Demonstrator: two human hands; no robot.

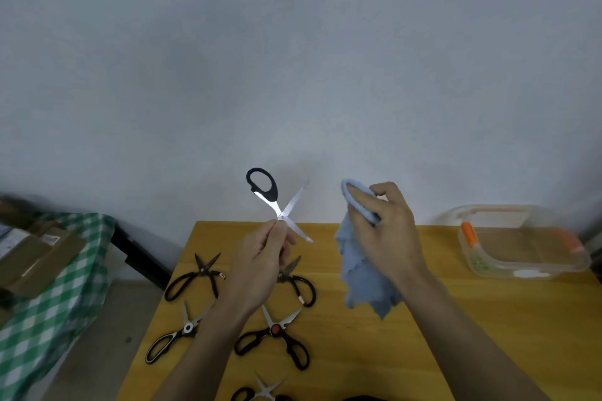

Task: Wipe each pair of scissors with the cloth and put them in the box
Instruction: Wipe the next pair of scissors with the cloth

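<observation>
My left hand (264,254) holds a pair of black-handled scissors (277,203) up in the air above the table's far edge, blades spread in an X, one handle loop pointing up-left. My right hand (384,225) grips a light blue cloth (361,277) that hangs down over the table, a short gap to the right of the scissors. A clear plastic box (521,244) with orange clips stands at the table's far right. Several other black-handled scissors lie open on the table, among them one pair (195,273) far left and one with a red pivot (277,335).
The yellow wooden table (488,319) stands against a pale wall. To the left, a green-and-white checked cloth (49,319) covers a lower surface with cardboard boxes (35,257) on it. A dark bar (140,257) runs between that surface and the table.
</observation>
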